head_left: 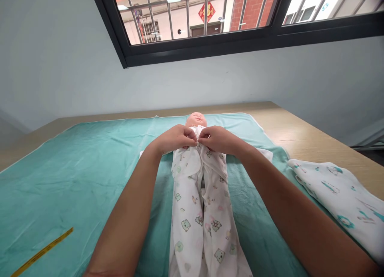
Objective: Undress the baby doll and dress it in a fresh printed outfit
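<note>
A baby doll (197,119) lies on its back with its head toward the wall. White baby clothes (192,205) printed with small animals cover its body and spread down toward me. At the doll's upper chest, my left hand (177,139) pinches the front of the garment. My right hand (215,139) pinches the fabric from the other side, and the fingertips of both hands nearly meet. Whether a tie or a snap sits between the fingers is too small to tell. Parts of the doll's arms and chest are hidden behind my hands.
A teal sheet (90,181) lies over the wooden table (303,129). A folded white printed cloth (339,193) rests at the right. On the left is a yellow strip (43,251) with dark markings. A barred window (192,21) is set in the wall behind.
</note>
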`<state>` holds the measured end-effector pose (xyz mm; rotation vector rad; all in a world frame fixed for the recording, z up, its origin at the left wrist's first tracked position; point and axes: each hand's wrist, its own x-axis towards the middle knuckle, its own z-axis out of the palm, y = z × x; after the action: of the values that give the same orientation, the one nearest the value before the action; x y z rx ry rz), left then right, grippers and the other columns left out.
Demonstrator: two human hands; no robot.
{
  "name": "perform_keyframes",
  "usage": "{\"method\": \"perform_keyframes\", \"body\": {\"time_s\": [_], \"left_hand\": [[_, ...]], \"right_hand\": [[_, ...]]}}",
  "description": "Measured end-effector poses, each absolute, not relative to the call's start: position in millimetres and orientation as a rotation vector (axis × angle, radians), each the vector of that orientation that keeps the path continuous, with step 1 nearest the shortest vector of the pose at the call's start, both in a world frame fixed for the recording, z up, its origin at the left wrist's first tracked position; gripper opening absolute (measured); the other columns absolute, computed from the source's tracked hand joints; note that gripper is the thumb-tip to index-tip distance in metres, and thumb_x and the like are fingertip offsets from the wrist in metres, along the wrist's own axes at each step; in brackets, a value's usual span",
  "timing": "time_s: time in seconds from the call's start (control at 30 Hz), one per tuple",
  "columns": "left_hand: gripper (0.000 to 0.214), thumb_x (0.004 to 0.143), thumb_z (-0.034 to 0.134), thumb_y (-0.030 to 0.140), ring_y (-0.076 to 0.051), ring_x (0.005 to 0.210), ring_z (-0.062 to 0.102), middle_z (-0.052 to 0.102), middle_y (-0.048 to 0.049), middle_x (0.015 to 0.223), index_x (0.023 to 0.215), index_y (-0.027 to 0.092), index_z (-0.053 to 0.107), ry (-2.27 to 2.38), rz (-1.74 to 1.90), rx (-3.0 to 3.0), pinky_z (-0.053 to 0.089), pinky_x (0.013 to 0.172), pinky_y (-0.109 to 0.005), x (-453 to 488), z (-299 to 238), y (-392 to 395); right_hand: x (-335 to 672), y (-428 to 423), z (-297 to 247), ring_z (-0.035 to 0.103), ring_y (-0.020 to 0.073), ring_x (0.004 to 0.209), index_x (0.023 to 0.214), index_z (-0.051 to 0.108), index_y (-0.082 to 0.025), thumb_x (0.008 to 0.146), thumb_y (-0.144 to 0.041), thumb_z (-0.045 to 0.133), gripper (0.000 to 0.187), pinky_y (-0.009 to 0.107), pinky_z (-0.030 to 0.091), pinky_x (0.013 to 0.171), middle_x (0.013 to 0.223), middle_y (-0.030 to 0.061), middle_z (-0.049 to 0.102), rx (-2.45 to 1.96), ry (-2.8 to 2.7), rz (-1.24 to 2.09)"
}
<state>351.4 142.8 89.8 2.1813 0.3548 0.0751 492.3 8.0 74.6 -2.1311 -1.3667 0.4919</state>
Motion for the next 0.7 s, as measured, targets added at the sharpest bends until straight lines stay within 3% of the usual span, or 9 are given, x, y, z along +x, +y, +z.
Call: {"method": "perform_keyframes", "body": {"time_s": [0.33, 0.53, 0.7], "left_hand": [[0.016, 0.076, 0.064, 0.037, -0.015, 0.072, 0.055, 0.058, -0.0014, 0.076, 0.076, 0.021, 0.064, 0.358, -0.101, 2.227, 0.04, 0.062, -0.026, 346.3, 93.9, 152.9], [0.03, 0.082, 0.056, 0.046, -0.016, 0.061, 0.05, 0.06, -0.002, 0.069, 0.066, 0.021, 0.049, 0.527, 0.085, 2.483, 0.03, 0.054, -0.028, 348.8, 82.7, 126.5], [0.026, 0.081, 0.054, 0.045, -0.019, 0.059, 0.05, 0.062, -0.0024, 0.069, 0.069, 0.023, 0.047, 0.782, 0.359, 2.603, 0.027, 0.055, -0.029, 342.5, 64.9, 96.5]], "right_hand": [[490.0, -0.8, 87.0, 0.053, 0.0149, 0.06, 0.07, 0.06, -0.021, 0.078, -0.039, 0.061, 0.02, 0.03, 0.033, 0.055, 0.07, 0.0027, 0.065, -2.106, -1.487, 0.689], [456.3, -8.6, 76.7, 0.052, 0.018, 0.063, 0.079, 0.053, -0.021, 0.075, -0.037, 0.064, 0.02, 0.031, 0.029, 0.052, 0.076, 0.0051, 0.062, -2.315, -1.638, 0.289], [437.0, -21.0, 56.5, 0.05, 0.0181, 0.062, 0.083, 0.049, -0.021, 0.084, -0.029, 0.05, 0.008, 0.031, 0.025, 0.054, 0.075, 0.0055, 0.059, -2.338, -1.543, 0.011]]}}
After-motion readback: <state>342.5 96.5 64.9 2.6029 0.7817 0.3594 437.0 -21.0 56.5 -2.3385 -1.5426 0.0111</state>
